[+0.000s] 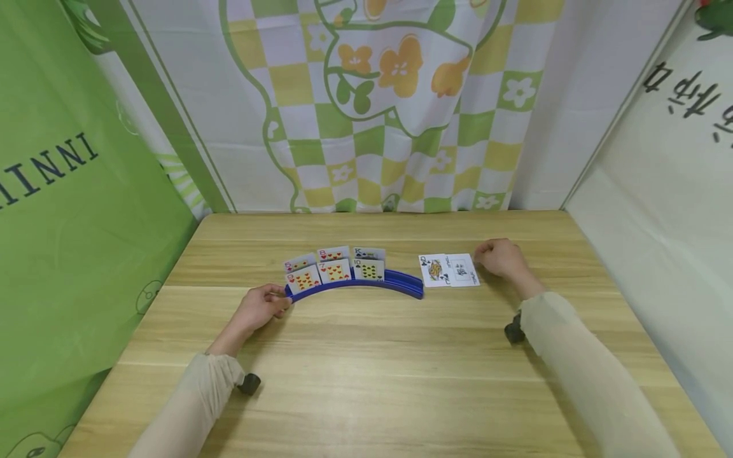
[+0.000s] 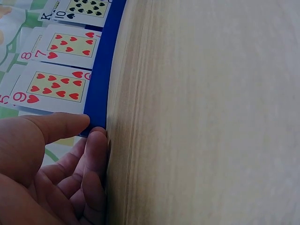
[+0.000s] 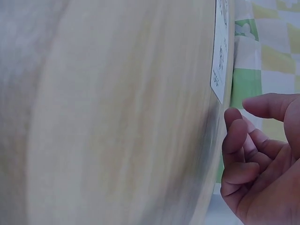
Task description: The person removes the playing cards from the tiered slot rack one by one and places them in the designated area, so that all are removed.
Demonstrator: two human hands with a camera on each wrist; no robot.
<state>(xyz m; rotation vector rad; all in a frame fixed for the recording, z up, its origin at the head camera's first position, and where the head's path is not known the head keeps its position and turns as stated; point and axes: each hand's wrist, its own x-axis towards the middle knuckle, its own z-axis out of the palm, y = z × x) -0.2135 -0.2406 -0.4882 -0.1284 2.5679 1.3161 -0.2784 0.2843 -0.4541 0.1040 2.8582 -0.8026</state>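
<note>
My left hand (image 1: 262,309) pinches the left end of a curved blue card holder (image 1: 403,284) between thumb and fingers. In its front slot lean a nine of hearts (image 2: 56,86), a seven of hearts (image 2: 70,47) and a black ten (image 1: 369,270). Partly hidden behind them stand a red five (image 1: 300,261), a red eight (image 1: 334,253) and a black king (image 1: 369,252). Right of the holder, a queen (image 1: 434,272) and a joker-like card (image 1: 462,271) lie face up, side by side. Just beyond the latter's right edge is my right hand (image 1: 501,257), fingers loosely curled, with nothing between thumb and fingertips.
The wooden table (image 1: 366,375) reaches back to a checked, flowered curtain (image 1: 395,146). A green curtain (image 1: 74,222) hangs along the left side and a white one (image 1: 658,210) along the right. A dark wrist device (image 1: 514,329) sits under the right sleeve.
</note>
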